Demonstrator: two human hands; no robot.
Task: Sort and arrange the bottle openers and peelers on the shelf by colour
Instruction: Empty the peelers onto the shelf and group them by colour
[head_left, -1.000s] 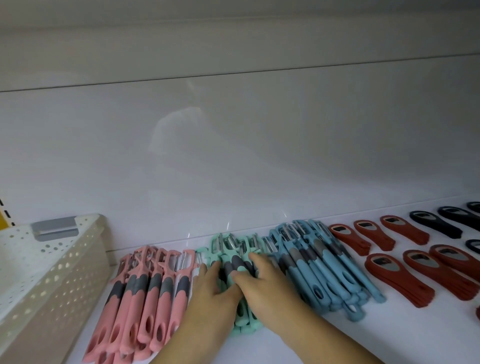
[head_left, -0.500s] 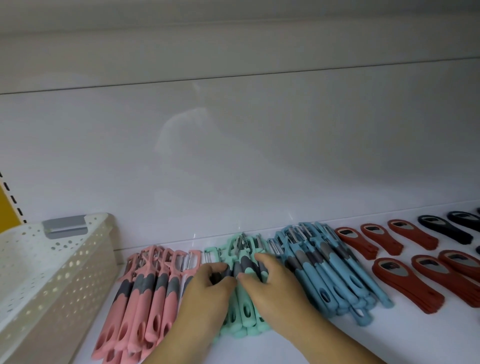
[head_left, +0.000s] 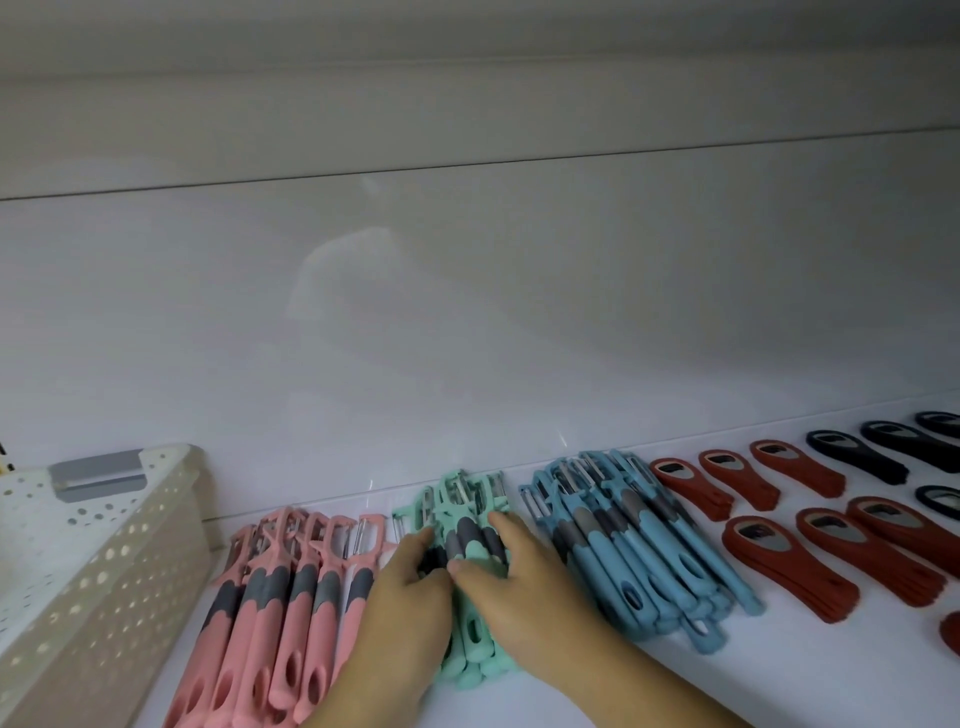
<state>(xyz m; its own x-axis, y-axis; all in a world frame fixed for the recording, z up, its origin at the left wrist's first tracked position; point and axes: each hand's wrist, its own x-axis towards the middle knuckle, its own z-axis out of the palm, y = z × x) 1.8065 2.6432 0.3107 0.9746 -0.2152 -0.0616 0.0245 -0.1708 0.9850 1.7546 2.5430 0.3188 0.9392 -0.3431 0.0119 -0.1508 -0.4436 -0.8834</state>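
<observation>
Bunched tighter now at bottom middle, mint green plastic peelers (head_left: 464, 500) sit gripped between curled left hand (head_left: 410, 597) and right hand (head_left: 524, 587).

Gaps beside mint peelers (head_left: 453, 498), seemingly narrow

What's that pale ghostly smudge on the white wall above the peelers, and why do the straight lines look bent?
Head view: the smudge is a faint reflection on the glossy back panel, with small glints near its base above the mint peelers. Head view too: the wide-angle lens slants and slightly bows the panel's seam.
</observation>
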